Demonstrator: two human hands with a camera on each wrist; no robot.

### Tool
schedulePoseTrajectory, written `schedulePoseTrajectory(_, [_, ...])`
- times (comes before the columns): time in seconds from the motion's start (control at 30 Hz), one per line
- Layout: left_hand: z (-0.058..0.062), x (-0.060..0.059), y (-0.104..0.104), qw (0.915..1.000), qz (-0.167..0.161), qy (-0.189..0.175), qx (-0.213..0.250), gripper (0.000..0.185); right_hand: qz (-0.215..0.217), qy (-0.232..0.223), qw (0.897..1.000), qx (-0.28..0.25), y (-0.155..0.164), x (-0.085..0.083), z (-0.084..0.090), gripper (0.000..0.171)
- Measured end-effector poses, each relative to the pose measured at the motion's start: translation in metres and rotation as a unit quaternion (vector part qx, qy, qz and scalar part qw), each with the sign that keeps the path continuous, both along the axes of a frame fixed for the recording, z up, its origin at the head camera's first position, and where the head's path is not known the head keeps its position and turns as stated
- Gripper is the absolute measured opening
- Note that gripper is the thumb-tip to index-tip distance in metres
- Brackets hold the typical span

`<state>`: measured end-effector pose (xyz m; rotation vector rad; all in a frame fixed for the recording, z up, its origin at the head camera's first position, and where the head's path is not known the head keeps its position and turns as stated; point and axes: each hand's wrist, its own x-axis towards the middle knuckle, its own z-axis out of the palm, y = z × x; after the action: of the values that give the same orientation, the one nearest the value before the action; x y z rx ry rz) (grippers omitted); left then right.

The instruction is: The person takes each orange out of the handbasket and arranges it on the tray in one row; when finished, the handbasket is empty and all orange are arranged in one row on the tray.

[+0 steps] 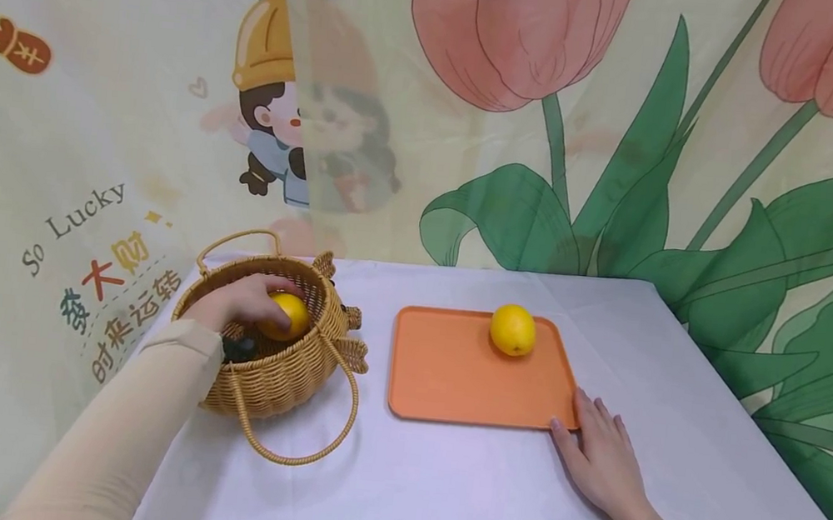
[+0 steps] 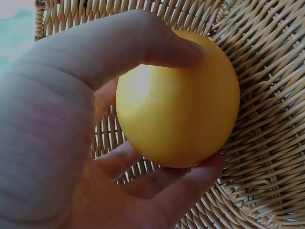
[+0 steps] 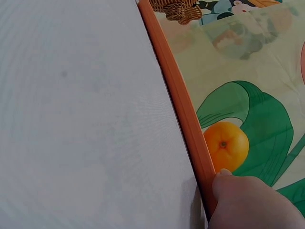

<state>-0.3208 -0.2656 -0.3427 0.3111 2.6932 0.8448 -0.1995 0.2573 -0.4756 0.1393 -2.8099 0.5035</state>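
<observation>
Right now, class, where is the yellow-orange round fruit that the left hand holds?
In the head view it sits at table left: the yellow-orange round fruit is inside the woven wicker basket, gripped by the left hand, left of the orange plastic tray.

My right hand (image 3: 252,202) touches the tray (image 3: 178,95) rim; an orange (image 3: 228,145) sits just beyond, the basket (image 3: 174,7) far off.

Yellow orange (image 1: 289,315), tan woven basket (image 1: 277,376), orange tray (image 1: 451,372) — pale lilac tablecloth (image 1: 439,497)

Bright, even light, soft shadows; both wrist views blur up close.
</observation>
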Motion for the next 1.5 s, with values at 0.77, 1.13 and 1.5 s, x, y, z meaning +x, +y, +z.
schedulePoseTrajectory(0.77, [-0.001, 0.002, 0.001, 0.9976, 0.035, 0.023, -0.055, 0.063, -0.006, -0.011, 1.000, 0.004, 0.003, 0.003, 0.004, 0.078])
schedulePoseTrajectory(1.13, [0.012, 0.000, -0.003, 0.9981, 0.024, 0.056, -0.012, 0.064, -0.005, 0.001, 1.000, 0.001, -0.001, 0.000, -0.001, 0.078])
schedulePoseTrajectory(1.5, [0.021, 0.005, -0.008, 0.9974, 0.028, 0.066, -0.006, 0.078, -0.008, 0.005, 1.000, 0.004, -0.001, 0.000, -0.002, 0.078])
